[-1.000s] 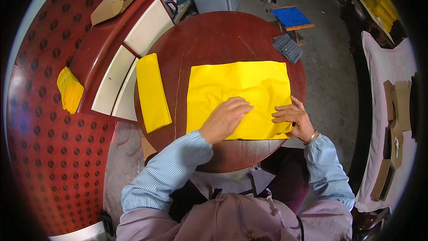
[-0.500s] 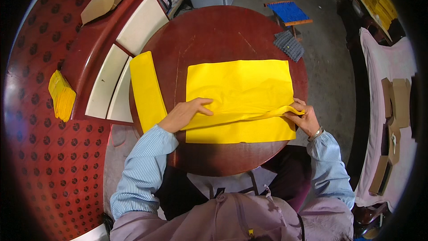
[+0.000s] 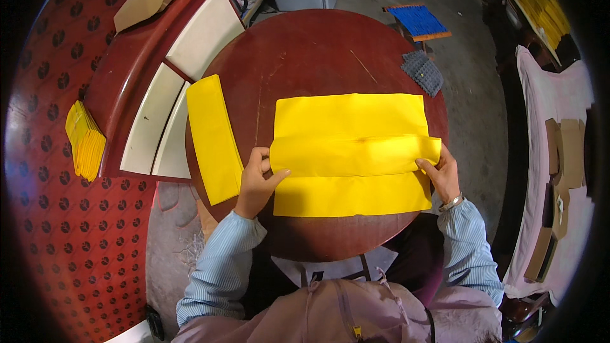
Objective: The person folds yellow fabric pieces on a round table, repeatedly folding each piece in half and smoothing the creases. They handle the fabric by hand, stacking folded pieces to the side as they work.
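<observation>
Step, judged: folding | yellow band (image 3: pixel 349 155) held across sheet (image 3: pixel 352 195) on counter (image 3: pixel 305 44) | left grip (image 3: pixel 255 184), right grip (image 3: pixel 446 176): nearly closed, band ends pinched | next move, judged: even tension called for.

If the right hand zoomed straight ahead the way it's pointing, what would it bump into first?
Past the folded yellow cloth it holds, the right hand would probably meet the grey textured pad on the red-brown table first, though depth is hard to judge.
</observation>
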{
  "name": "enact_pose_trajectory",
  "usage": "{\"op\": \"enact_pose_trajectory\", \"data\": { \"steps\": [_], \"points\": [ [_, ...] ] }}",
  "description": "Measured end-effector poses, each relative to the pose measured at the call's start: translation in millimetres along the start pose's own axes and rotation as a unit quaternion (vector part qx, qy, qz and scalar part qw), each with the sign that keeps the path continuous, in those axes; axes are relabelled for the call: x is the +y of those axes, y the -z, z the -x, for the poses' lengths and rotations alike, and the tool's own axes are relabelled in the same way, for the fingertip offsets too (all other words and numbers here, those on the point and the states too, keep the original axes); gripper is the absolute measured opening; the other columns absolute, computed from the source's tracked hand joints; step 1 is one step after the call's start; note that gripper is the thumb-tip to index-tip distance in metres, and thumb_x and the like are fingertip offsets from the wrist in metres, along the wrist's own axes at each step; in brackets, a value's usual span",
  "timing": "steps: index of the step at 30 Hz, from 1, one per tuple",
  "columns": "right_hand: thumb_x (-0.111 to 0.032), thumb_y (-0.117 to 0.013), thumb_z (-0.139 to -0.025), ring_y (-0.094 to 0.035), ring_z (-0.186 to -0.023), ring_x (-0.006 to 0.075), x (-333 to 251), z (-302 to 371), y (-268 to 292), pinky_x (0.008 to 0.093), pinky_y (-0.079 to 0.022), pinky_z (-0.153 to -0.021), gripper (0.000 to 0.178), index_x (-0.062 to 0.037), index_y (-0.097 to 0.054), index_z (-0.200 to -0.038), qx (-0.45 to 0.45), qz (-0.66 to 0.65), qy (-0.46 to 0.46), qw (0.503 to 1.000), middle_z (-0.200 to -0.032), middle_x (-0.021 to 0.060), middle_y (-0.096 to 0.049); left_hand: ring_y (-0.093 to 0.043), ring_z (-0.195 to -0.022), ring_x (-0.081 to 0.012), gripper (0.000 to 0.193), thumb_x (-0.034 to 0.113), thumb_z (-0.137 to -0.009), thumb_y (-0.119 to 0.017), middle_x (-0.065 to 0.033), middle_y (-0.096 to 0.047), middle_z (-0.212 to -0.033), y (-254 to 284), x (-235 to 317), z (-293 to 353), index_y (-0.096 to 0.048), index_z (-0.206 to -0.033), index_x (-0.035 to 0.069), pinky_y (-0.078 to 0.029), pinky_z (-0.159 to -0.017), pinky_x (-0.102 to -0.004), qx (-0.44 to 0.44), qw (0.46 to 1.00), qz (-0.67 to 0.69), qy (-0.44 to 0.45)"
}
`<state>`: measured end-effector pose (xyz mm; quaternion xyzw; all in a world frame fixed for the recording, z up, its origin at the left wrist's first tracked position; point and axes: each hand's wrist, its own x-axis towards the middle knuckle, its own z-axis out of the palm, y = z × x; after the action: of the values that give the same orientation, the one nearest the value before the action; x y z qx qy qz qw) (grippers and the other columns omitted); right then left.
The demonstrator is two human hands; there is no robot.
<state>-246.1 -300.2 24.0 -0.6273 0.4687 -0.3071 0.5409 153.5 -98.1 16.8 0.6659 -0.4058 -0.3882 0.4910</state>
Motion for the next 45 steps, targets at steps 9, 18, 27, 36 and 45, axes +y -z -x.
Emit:
{"op": "enact_pose_trajectory", "data": {
  "steps": [9, 18, 27, 36, 45],
  "points": [
    [-0.001, -0.078, -0.098, -0.078, -0.107, 0.0230, 8, -2, -16, 0.0342, -0.062, -0.099, 0.040, -0.0032, -0.060, -0.133, 0.071, -0.044, -0.006, 0.996, -0.122, 0.0145, -0.078, -0.075, -0.090, -0.0138, 0.036, 0.006, -0.096, -0.081, -0.0147, -0.081, -0.105, -16, 1, 4, -0.053, -0.117, -0.001, -0.057, -0.078, -0.0252, 0.084, 0.996, -0.017, -0.037],
    [0.004, -0.070, -0.099, -0.074, -0.119, 0.0248, 11, 5, -25, 0.0370, -0.059, -0.106, 0.046, -0.0056, -0.053, -0.140, 0.088, -0.140, 0.016, 0.986, -0.132, 0.0151, -0.074, -0.072, -0.099, -0.0254, 0.048, 0.005, -0.084, -0.088, -0.0097, -0.077, -0.099, -6, -8, 4, -0.059, -0.122, 0.001, -0.055, -0.091, -0.0369, 0.014, 0.997, -0.011, -0.072],
    [0.005, -0.068, -0.100, -0.074, -0.116, 0.0235, 10, 10, -17, 0.0352, -0.058, -0.105, 0.048, -0.0063, -0.052, -0.144, 0.072, -0.147, 0.025, 0.986, -0.128, 0.0136, -0.075, -0.069, -0.101, -0.0310, 0.044, 0.011, -0.084, -0.087, -0.0133, -0.078, -0.106, -12, -19, -2, -0.062, -0.118, 0.000, -0.053, -0.089, -0.0407, 0.071, 0.985, -0.089, -0.127],
    [0.001, -0.073, -0.100, -0.074, -0.087, 0.0208, -10, 18, -36, 0.0294, -0.062, -0.078, 0.055, -0.0133, -0.052, -0.149, 0.159, 0.022, -0.023, 0.987, -0.103, 0.0124, -0.073, -0.079, -0.090, -0.0194, 0.037, 0.000, -0.093, -0.078, -0.0201, -0.080, -0.105, -22, 0, -9, -0.054, -0.120, -0.007, -0.061, -0.075, -0.0273, 0.077, 0.994, -0.011, -0.075],
    [-0.002, -0.074, -0.100, -0.074, -0.086, 0.0215, 0, 17, -35, 0.0326, -0.062, -0.080, 0.059, -0.0133, -0.048, -0.151, 0.161, 0.037, -0.013, 0.986, -0.103, 0.0129, -0.073, -0.072, -0.073, -0.0222, 0.049, -0.002, -0.083, -0.089, -0.0137, -0.075, -0.087, -16, -9, -12, -0.054, -0.117, -0.007, -0.057, -0.068, -0.0299, 0.100, 0.971, -0.181, -0.122]
  ]
}}
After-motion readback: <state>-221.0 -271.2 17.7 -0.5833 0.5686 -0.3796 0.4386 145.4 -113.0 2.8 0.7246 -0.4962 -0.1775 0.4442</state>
